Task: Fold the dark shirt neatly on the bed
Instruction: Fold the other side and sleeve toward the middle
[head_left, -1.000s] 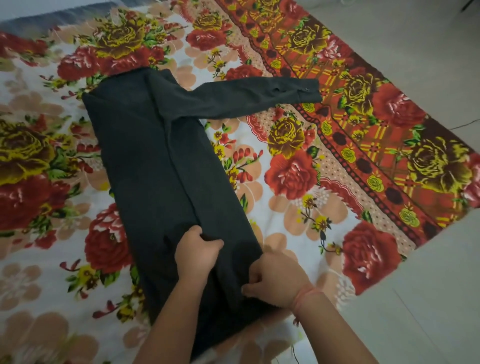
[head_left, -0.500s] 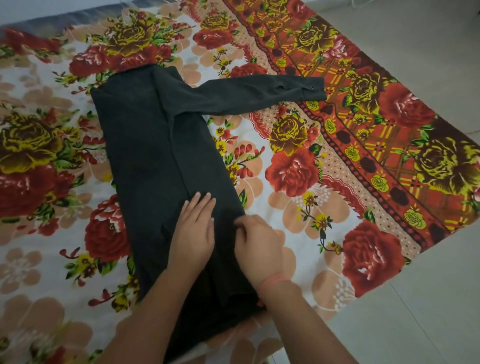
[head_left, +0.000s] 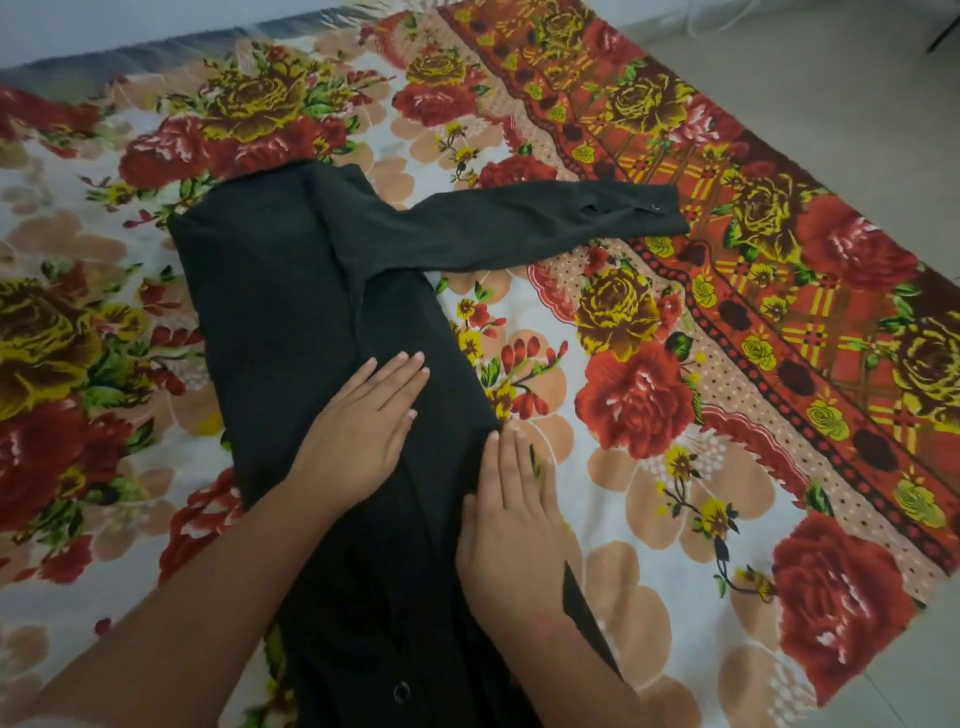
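Observation:
The dark shirt (head_left: 291, 312) lies lengthwise on the floral bedsheet (head_left: 649, 467), its body folded into a long narrow strip. One sleeve (head_left: 545, 228) stretches out to the right, cuff near the sheet's orange border. My left hand (head_left: 363, 431) rests flat on the middle of the shirt, fingers spread and pointing away from me. My right hand (head_left: 511, 525) lies flat along the shirt's right edge, fingers straight, partly on the sheet. Neither hand grips cloth. The shirt's near end runs under my forearms.
The bed's right edge (head_left: 883, 670) drops to a pale tiled floor (head_left: 831, 93). A pale wall borders the far side of the sheet. A button shows on the shirt near the bottom of the view.
Both hands went from fists gripping the shirt's lower part to flat open palms, sliding up along the cloth. The view has moved closer.

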